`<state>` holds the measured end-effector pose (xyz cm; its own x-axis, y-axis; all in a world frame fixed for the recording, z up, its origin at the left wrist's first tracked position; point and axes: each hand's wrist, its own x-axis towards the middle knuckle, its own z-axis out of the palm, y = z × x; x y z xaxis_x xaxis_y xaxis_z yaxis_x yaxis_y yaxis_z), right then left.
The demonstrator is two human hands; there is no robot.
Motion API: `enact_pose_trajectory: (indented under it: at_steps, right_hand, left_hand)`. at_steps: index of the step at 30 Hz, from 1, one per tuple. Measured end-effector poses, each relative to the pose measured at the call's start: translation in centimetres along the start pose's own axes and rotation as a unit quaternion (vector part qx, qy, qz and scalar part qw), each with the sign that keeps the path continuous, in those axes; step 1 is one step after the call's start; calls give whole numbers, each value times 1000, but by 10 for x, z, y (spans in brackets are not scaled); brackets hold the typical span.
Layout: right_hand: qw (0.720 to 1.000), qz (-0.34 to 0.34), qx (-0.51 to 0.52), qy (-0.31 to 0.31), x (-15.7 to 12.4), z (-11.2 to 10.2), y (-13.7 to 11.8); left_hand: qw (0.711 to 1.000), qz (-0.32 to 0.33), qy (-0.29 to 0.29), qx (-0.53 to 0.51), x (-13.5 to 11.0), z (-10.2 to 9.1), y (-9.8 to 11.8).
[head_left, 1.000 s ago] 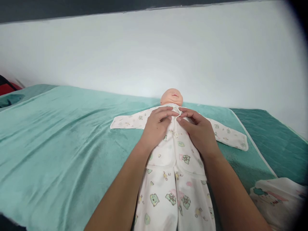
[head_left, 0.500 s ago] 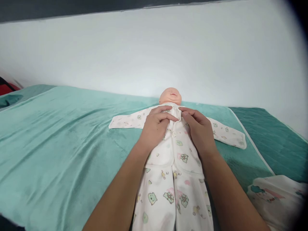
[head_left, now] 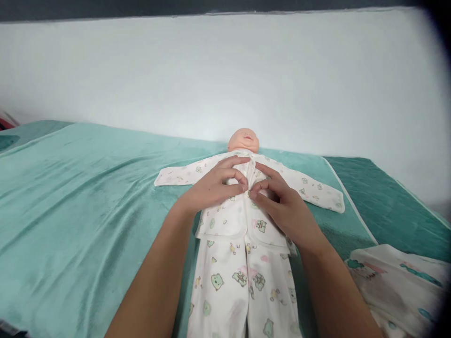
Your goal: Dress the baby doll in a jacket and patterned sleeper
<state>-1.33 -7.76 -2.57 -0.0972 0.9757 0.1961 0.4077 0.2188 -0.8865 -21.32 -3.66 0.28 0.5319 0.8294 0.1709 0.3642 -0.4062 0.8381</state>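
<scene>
A baby doll (head_left: 244,140) lies on its back, dressed in a white printed baby jacket (head_left: 225,220) and matching pants (head_left: 225,281). Both sleeves stretch out to the sides. At the chest, my left hand (head_left: 216,185) pinches the jacket's front edge between thumb and forefinger. Opposite it, my right hand (head_left: 276,195) pinches the other front edge, its fingertips almost meeting the left ones at the centre opening. Whatever fastener lies between the fingertips is too small to make out. Above the hands the jacket edges stand up in a small fold.
The doll rests on a light green plush sheet (head_left: 88,211) with soft wrinkles. A darker green quilted cover (head_left: 387,197) shows on the right. Crumpled white printed cloth (head_left: 398,281) lies at the lower right. Behind the bed rises a white wall (head_left: 211,70).
Both hands have moved down the jacket front from near the collar to mid-chest, and their thumbs and forefingers have come closer together. The view has shifted slightly right.
</scene>
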Motion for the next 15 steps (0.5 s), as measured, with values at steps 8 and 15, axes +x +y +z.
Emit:
enact_pose_trajectory:
  at_steps: [8,15]
  right_hand:
    - [1000,-24,4,-5,3,0,1]
    - [999,-39,14,5,3,4,3]
  left_hand:
    - [1000,17,-4,-4,5,3,-7]
    - [1000,15,21,-6,5,8,-4]
